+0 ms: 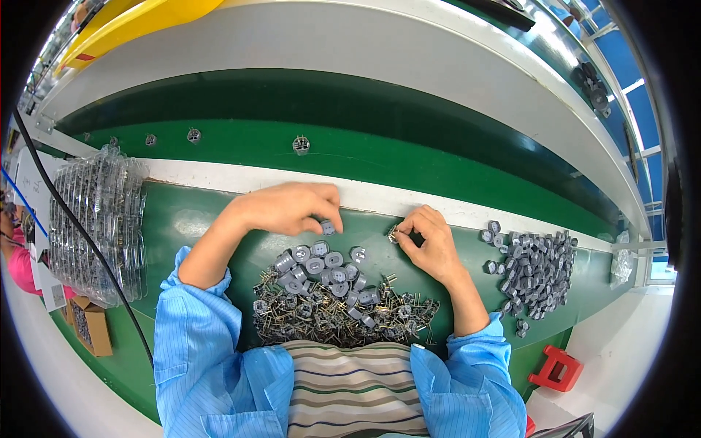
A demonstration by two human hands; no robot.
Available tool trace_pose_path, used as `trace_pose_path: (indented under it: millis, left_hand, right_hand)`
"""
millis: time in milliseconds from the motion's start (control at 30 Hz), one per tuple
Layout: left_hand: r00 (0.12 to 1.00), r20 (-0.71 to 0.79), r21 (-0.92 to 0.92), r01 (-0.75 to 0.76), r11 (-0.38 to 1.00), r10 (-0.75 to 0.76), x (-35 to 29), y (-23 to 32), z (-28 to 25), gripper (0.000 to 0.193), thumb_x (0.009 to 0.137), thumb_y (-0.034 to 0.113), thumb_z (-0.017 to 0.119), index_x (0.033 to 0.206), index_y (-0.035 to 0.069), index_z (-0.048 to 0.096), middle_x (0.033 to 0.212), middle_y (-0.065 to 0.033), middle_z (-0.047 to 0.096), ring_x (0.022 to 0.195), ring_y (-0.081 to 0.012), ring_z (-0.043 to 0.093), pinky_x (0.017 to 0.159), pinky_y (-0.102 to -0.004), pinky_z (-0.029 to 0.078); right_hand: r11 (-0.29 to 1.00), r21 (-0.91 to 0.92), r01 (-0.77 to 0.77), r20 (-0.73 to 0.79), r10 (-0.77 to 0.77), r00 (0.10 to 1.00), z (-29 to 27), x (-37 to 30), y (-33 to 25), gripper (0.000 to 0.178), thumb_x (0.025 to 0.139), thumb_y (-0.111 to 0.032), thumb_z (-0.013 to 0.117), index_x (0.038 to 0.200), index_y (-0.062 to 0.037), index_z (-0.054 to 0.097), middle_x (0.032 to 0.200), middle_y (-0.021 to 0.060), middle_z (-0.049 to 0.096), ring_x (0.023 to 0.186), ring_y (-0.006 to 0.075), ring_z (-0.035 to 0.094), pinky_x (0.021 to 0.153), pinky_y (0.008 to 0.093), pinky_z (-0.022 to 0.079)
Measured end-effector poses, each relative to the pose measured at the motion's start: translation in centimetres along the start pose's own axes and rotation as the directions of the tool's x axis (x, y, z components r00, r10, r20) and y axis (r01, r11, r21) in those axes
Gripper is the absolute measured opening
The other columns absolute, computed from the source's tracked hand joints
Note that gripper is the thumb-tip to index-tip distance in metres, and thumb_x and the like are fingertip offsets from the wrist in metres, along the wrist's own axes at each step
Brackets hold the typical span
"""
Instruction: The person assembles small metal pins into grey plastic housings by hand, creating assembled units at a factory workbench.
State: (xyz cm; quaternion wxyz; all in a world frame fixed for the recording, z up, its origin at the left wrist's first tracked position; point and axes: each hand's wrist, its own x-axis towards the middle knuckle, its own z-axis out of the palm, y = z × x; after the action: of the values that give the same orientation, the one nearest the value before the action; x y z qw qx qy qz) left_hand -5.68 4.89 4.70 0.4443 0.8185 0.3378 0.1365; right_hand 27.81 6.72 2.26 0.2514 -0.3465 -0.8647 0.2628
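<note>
My left hand (288, 207) pinches a small grey round plastic part (328, 228) between thumb and fingers, above the green table. Across from it, my right hand (432, 243) closes its thumb and forefinger on a small brass-coloured metal piece (393, 234). The two hands are apart. Below them lies a loose group of grey round parts (334, 260), some with holes showing. It runs into a heap of thin metal pin pieces (321, 319) close to my striped top.
A big pile of grey parts (539, 274) lies at the right. Stacked clear plastic trays (98, 223) stand at the left, behind a black cable (80, 230). Beyond a white ledge (438, 209), several parts sit on a green belt (365, 155). A red stool (557, 369) stands at lower right.
</note>
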Motion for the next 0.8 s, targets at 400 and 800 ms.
trace_pose_path:
  millis: [400,800]
  left_hand:
    - [0.924,-0.381,0.215,0.055,0.975,0.032,2.9,0.2,4.9,0.041,0.081,0.024,0.088,0.118,0.014,0.072,0.101,-0.0070,0.060,0.096,-0.0295,0.064,0.084,-0.0437,0.053]
    - [0.919,-0.394,0.177,0.089,0.980,-0.013,3.3,0.0,5.3,0.040,0.079,0.026,0.089,0.112,0.012,0.072,0.105,-0.0066,0.064,0.101,-0.0307,0.066,0.085,-0.0435,0.054]
  right_hand:
    - [0.926,0.359,-0.118,0.218,0.039,0.975,-1.7,-0.1,-2.4,0.011,0.085,-0.006,0.085,0.091,-0.0071,0.076,0.089,0.0034,0.070,0.085,0.0207,0.065,0.073,0.0356,0.052]
    - [0.999,-0.001,-0.043,-0.198,0.042,0.979,1.1,0.9,1.0,0.012,0.081,-0.004,0.085,0.087,-0.0066,0.074,0.088,0.0040,0.068,0.088,0.0257,0.061,0.081,0.0389,0.045]
